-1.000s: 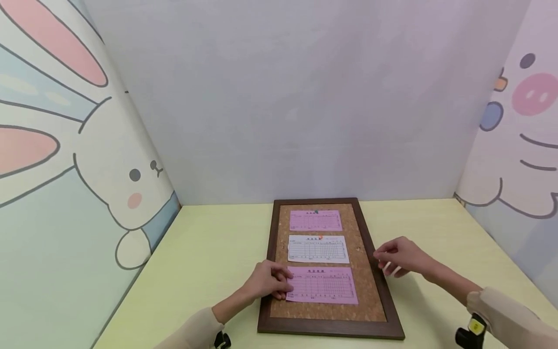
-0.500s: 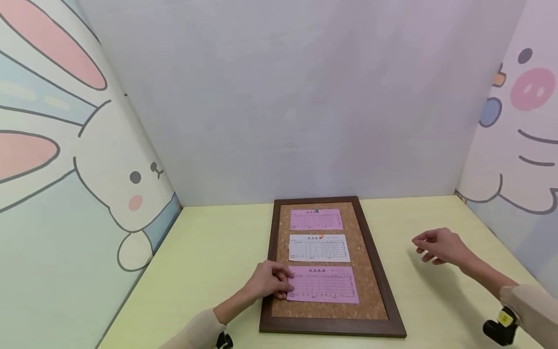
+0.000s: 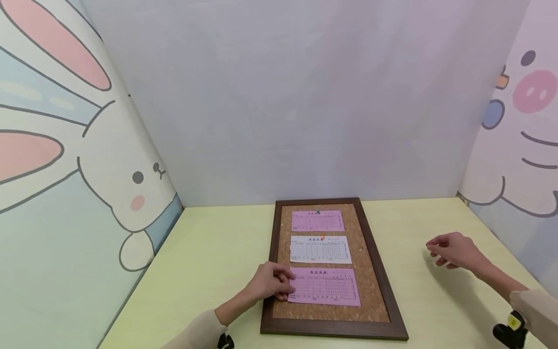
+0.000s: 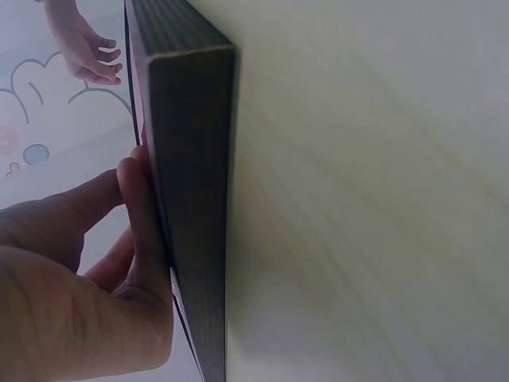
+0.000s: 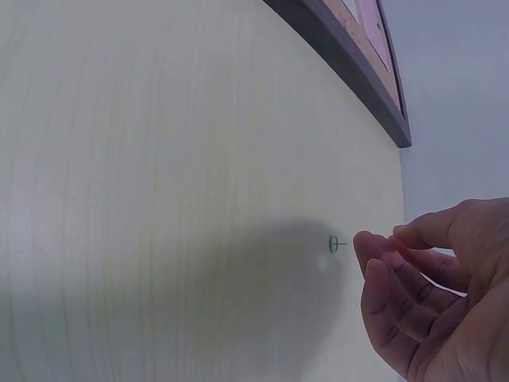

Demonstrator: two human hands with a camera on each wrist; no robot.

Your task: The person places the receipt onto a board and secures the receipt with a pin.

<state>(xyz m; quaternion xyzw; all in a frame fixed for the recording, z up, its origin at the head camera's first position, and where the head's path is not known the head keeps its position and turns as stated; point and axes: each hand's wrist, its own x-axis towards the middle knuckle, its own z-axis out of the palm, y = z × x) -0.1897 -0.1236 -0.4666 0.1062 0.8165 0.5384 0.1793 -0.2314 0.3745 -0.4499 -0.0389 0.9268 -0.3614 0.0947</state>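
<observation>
A pink printed form slip [image 3: 324, 287] lies low on a framed cork board [image 3: 372, 291]. My left hand [image 3: 271, 281] holds its left edge, thumb and index fingertip over the paper. In the left wrist view the fingers [image 4: 141, 215] bend at the dark frame [image 4: 191, 199]. My right hand [image 3: 455, 249] hovers low over the table right of the board, fingers loosely bent. Close by its fingertips, in the right wrist view, a small greenish thumbtack [image 5: 334, 243] stands on its head with its pin out. No object shows between those fingers [image 5: 378, 294].
Higher on the board, a white slip [image 3: 320, 251] has an orange tack [image 3: 322, 237] at its top. Another pink slip [image 3: 317, 223] above it carries a green tack [image 3: 318, 212]. A grey wall [image 3: 279, 106] and cartoon-printed side panels [image 3: 131, 213] enclose the pale table [image 3: 218, 252].
My right hand has moved from the board's right edge out to the right over the table, and the thumbtack now shows by its fingers. The left hand stays at the slip.
</observation>
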